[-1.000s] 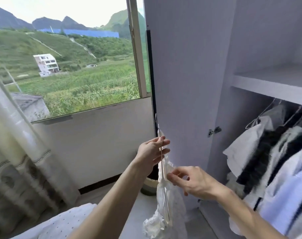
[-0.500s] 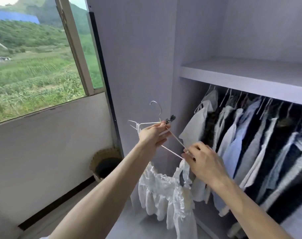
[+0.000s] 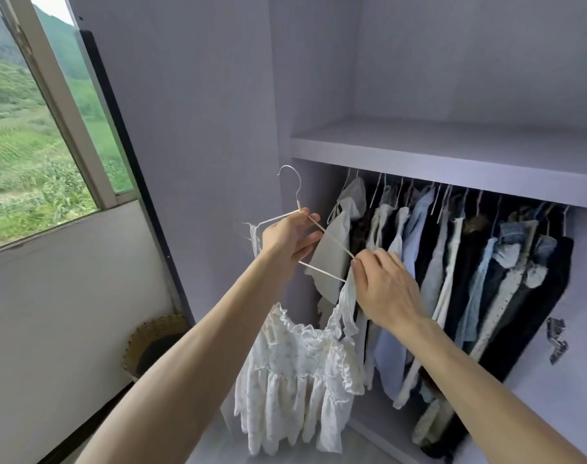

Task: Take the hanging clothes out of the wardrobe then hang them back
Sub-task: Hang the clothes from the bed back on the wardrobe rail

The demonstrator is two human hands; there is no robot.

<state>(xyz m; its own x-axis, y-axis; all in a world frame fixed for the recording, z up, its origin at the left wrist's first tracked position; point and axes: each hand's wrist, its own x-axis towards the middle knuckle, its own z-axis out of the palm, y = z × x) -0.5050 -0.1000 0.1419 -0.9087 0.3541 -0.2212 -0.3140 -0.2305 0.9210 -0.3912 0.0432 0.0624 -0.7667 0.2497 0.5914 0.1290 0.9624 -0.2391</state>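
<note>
A white ruffled strap dress (image 3: 295,380) hangs from a thin white wire hanger (image 3: 293,192) in front of the open wardrobe's left side. My left hand (image 3: 287,239) grips the hanger just below its hook. My right hand (image 3: 384,291) pinches the hanger's right arm end, where one dress strap sits. The other strap loops over the hanger's left end. Several garments (image 3: 452,269) in white, pale blue, black and denim hang on the rail under the shelf (image 3: 452,159).
The open wardrobe door (image 3: 191,128) stands to the left of the hanging space. A woven basket (image 3: 154,343) sits on the floor by the wall under the window (image 3: 34,135). A metal clip (image 3: 556,339) hangs at the wardrobe's right inner wall.
The view has swung right from the window to the wardrobe. Both hands have lifted the hanger with the dress higher and closer to the rail. The hanger now faces me broadside.
</note>
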